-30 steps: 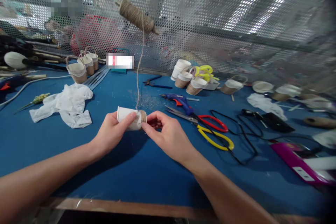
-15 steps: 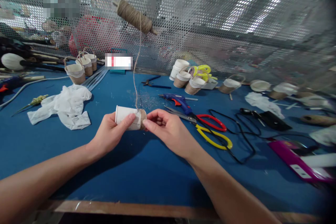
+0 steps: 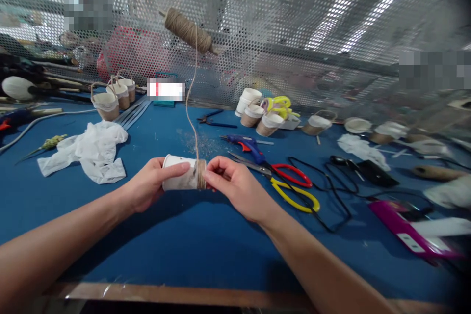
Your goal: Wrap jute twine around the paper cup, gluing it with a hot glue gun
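Note:
My left hand [image 3: 149,187] grips a white paper cup [image 3: 179,179] lying on its side just above the blue table [image 3: 191,240]. Brown twine [image 3: 191,108] is wound round the cup's narrow end and runs up to a twine spool [image 3: 187,32] mounted on the perforated metal screen [image 3: 331,14]. At the wound end, my right hand [image 3: 235,186] has its fingers closed on the cup's base and the twine wraps.
Red and yellow scissors [image 3: 290,184], a blue glue gun [image 3: 246,143] and pliers [image 3: 213,118] lie right of the cup. White crumpled cloth [image 3: 88,152] lies at the left. Twine-wrapped cups [image 3: 110,98] stand at the back left, more cups [image 3: 261,117] at the back centre. Black cable [image 3: 338,191] and a magenta box [image 3: 412,225] are at the right.
Both hands have turned the cup a little and shifted slightly lower in view. The twine wraps now show as a clearer band at the cup's end.

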`<action>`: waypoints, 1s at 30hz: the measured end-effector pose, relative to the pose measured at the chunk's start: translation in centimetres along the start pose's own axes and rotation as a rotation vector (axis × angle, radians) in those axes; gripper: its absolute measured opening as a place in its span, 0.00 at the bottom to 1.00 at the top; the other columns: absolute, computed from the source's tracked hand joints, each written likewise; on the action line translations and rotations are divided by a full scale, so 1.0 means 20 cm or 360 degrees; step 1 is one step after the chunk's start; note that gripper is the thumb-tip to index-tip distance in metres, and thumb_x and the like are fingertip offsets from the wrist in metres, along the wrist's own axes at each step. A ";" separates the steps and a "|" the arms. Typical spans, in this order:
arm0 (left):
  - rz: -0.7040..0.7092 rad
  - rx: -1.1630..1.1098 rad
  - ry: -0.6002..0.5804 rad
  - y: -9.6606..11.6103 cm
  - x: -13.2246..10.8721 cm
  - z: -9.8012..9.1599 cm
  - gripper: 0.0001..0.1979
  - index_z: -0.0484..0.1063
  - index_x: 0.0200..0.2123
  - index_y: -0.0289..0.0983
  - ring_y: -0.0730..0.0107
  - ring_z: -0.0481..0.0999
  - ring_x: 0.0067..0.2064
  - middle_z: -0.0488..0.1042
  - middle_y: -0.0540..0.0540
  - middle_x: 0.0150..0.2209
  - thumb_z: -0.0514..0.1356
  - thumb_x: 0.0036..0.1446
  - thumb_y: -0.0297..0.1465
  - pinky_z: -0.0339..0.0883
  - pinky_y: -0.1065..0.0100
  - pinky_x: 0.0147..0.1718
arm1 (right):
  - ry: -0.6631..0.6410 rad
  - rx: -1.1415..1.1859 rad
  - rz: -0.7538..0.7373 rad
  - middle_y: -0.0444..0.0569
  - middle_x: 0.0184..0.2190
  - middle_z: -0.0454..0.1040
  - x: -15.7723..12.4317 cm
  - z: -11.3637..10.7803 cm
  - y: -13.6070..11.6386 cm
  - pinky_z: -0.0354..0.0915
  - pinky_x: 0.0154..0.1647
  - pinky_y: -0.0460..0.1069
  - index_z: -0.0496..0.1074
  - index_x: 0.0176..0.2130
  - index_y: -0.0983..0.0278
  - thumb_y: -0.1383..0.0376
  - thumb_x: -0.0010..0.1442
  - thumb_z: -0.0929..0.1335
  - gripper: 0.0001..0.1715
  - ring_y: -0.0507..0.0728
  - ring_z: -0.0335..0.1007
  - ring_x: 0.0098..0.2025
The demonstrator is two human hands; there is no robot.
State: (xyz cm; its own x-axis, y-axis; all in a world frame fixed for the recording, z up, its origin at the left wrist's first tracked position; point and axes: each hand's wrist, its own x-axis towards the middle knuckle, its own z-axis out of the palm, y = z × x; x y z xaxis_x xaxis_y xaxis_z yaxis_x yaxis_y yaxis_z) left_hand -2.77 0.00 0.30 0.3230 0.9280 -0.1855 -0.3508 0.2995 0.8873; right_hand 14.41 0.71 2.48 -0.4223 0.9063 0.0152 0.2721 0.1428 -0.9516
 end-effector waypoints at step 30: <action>0.0182 0.0666 -0.0057 -0.07 -0.03 0.00 0.08 0.74 0.24 0.32 0.74 0.66 0.23 0.71 0.48 0.21 0.62 0.44 0.32 0.62 0.74 0.25 | 0.0036 0.0325 0.0232 0.39 0.19 0.64 0.20 -0.01 0.06 0.53 0.20 0.43 0.66 0.26 0.66 0.58 0.48 0.68 0.13 0.45 0.56 0.19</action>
State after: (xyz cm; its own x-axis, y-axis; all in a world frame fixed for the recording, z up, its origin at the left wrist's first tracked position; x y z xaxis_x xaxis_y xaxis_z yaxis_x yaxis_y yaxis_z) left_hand -2.55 -1.02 -0.75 0.3354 0.9396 -0.0677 -0.0017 0.0724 0.9974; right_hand 13.27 4.54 1.44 -0.3713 0.9204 -0.1221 0.1472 -0.0714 -0.9865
